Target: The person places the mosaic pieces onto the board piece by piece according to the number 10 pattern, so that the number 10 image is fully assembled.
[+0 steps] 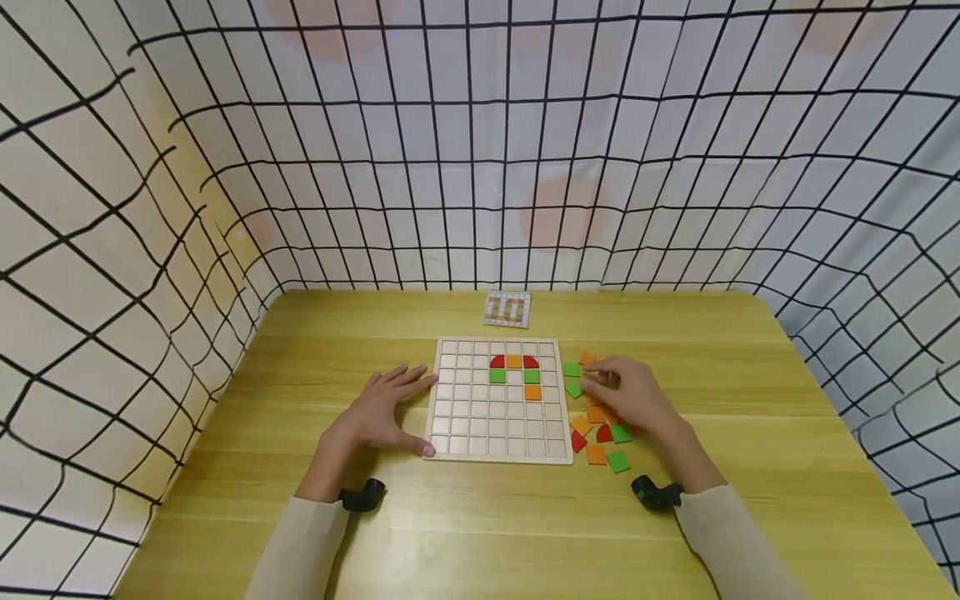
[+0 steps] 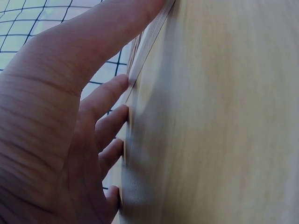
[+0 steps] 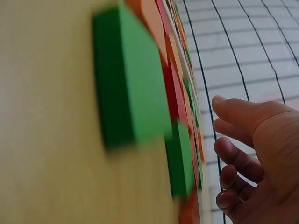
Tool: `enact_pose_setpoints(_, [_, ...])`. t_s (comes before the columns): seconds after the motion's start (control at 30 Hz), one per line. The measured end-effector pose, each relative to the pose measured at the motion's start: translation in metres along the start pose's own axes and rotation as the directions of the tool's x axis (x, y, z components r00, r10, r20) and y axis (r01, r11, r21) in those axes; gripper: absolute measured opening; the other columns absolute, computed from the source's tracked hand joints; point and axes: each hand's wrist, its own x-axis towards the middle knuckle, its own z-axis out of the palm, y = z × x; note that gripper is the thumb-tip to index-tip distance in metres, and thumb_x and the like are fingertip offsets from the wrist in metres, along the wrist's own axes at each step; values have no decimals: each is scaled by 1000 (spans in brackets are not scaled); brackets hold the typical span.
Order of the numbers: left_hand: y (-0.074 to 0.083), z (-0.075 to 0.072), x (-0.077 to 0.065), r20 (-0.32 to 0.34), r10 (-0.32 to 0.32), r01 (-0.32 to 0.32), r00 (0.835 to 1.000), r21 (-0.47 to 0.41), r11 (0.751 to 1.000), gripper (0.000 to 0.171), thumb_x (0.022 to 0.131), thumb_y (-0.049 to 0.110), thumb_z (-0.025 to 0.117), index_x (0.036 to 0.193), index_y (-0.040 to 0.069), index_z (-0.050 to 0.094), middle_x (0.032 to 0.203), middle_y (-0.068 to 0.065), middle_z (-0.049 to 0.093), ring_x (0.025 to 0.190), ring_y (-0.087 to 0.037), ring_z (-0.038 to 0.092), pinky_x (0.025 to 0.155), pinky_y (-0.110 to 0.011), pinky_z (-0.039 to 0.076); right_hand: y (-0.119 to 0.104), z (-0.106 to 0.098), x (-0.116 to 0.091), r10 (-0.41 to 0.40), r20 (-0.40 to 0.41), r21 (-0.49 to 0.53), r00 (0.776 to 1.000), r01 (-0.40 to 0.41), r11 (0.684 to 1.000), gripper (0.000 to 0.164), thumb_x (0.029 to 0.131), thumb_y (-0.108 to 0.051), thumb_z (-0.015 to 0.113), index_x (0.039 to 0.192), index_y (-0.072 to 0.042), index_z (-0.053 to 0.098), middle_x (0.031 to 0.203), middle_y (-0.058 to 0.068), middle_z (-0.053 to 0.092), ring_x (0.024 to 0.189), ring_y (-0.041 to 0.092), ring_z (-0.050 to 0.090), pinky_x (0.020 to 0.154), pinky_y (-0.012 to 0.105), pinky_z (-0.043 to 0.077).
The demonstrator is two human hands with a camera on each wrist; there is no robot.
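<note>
A square wooden grid board [image 1: 480, 417] lies on the table, with red, orange and green tiles set in its upper right cells. At its left side my left hand [image 1: 378, 408] is spread, thumb at the lower left corner and fingertips at the edge. The left wrist view has the same hand [image 2: 70, 121] along the board's side. My right hand [image 1: 637, 396] hovers over loose tiles right of the board, fingertips close to a green tile [image 1: 572, 369]. In the right wrist view no tile shows between the loosely bent fingers of this hand [image 3: 252, 149].
Behind the board lies a small pattern card [image 1: 507, 309]. Loose tiles at the board's right include an orange square [image 1: 596, 455], a green square [image 1: 618, 462] and a red rounded piece [image 1: 604, 432]. A black-grid cloth [image 1: 480, 187] encloses the wooden table [image 1: 480, 533].
</note>
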Motion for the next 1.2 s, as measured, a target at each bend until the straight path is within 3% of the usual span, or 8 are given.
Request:
enact_pose_setpoints(0.2, [1, 0, 0, -4, 3, -3, 1000, -7, 1000, 118, 61, 72, 88, 160, 30, 39, 171, -2, 26, 160, -38, 15, 125, -71, 5, 16, -11, 1, -15, 43, -41, 999, 17, 999, 40, 102, -31, 66, 135, -8, 69, 96, 7, 64, 82, 22, 49, 71, 35, 40])
enact_pose_setpoints(0.4, [2, 0, -2, -3, -1, 1, 1000, -12, 1000, 118, 62, 72, 88, 160, 30, 39, 172, -1, 26, 160, -38, 15, 125, -71, 5, 23, -14, 2, -2, 60, -41, 998, 5, 999, 41, 104, -33, 63, 137, -10, 67, 116, 13, 69, 98, 25, 61, 85, 41, 49])
enact_pose_setpoints(0.57, [2, 0, -1, -12, 6, -6, 1000, -16, 1000, 118, 61, 72, 88, 160, 30, 40, 171, -2, 26, 160, -39, 16, 124, -71, 5, 33, -21, -5, 40, 42, -7, 998, -40, 999, 38, 104, -34, 63, 133, -11, 70, 114, 11, 70, 94, 24, 59, 81, 37, 50])
enact_pose_setpoints(0.8, [-1, 0, 0, -7, 26, -26, 1000, -17, 1000, 119, 61, 73, 87, 161, 32, 37, 172, -1, 26, 160, -38, 15, 124, -72, 5, 51, -25, -12, 23, -12, 13, 1000, -23, 1000, 41, 102, -33, 66, 135, -8, 69, 104, 7, 67, 89, 19, 57, 77, 30, 50])
enact_pose_setpoints(1.03, [-3, 1, 1, -5, 27, -27, 1000, -5, 1000, 119, 61, 75, 86, 161, 32, 37, 172, -1, 26, 160, -39, 16, 124, -72, 6, 55, -24, -3, 41, 5, 17, 999, -42, 999, 54, 99, -38, 70, 142, -7, 62, 96, 5, 59, 83, 21, 47, 73, 32, 40])
enact_pose_setpoints(1.2, [-2, 1, 1, -8, 22, -22, 1000, -12, 1000, 119, 60, 74, 87, 160, 31, 39, 171, -2, 26, 159, -40, 16, 123, -73, 7, 53, -24, 4, 58, 19, 7, 998, -58, 998, 50, 98, -40, 71, 137, -9, 68, 91, 5, 59, 81, 21, 48, 73, 35, 39])
